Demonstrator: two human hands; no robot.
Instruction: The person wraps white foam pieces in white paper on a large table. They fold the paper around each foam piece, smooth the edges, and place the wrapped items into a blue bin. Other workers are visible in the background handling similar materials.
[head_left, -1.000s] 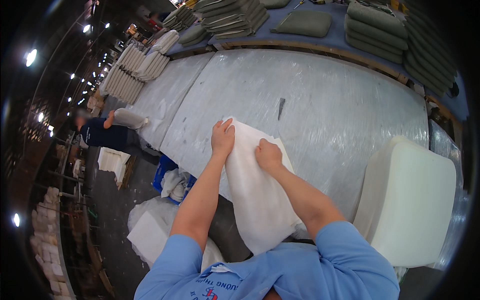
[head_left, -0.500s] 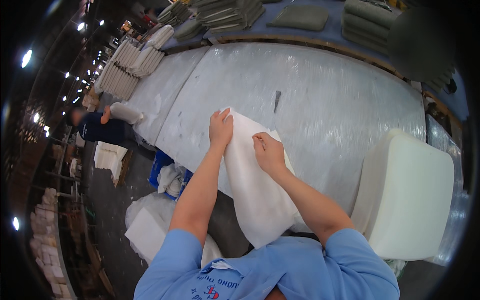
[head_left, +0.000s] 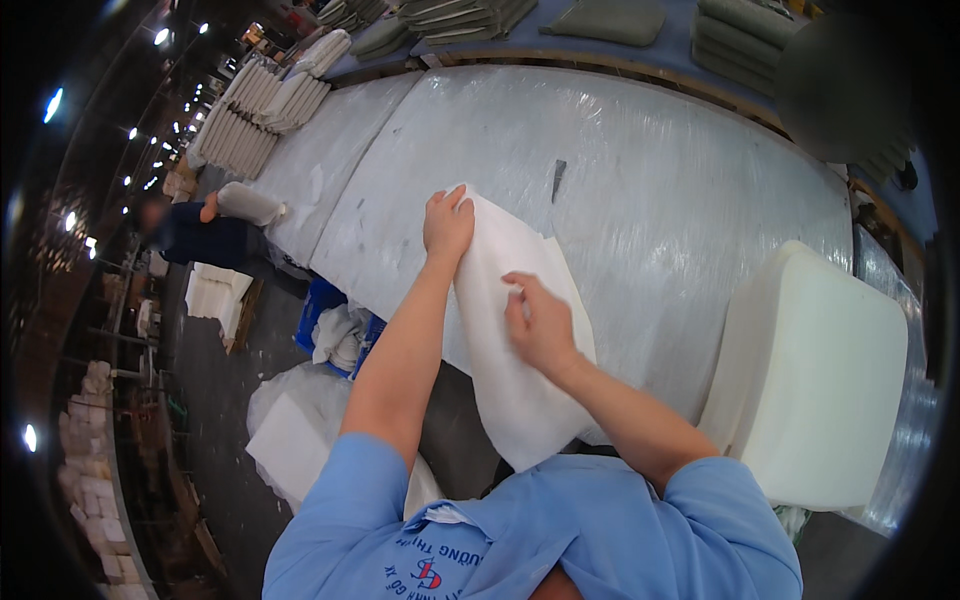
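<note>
A long, white, fabric-covered cushion (head_left: 510,350) slants from the near table edge to my body, its lower end by my shirt. My left hand (head_left: 449,225) is closed on its far left corner, thumb along the edge. Above its right half hovers my right hand (head_left: 545,318), index finger stretched out and the other fingers loosely bent, nothing seen between them. A pale cream edge shows along the cushion's right side. The underside is hidden.
A plastic-wrapped table (head_left: 680,190) lies ahead, with a small dark scrap (head_left: 558,180). Thick white foam cushions (head_left: 820,380) stand at right. Left are a blue crate (head_left: 318,310), bagged white foam (head_left: 290,440) and a co-worker (head_left: 215,235). Green-grey cushions (head_left: 460,20) are stacked beyond.
My left hand and the cushion's far corner have shifted slightly away from me. My right hand's fingers have gone from pinched together to spread apart, above the cushion.
</note>
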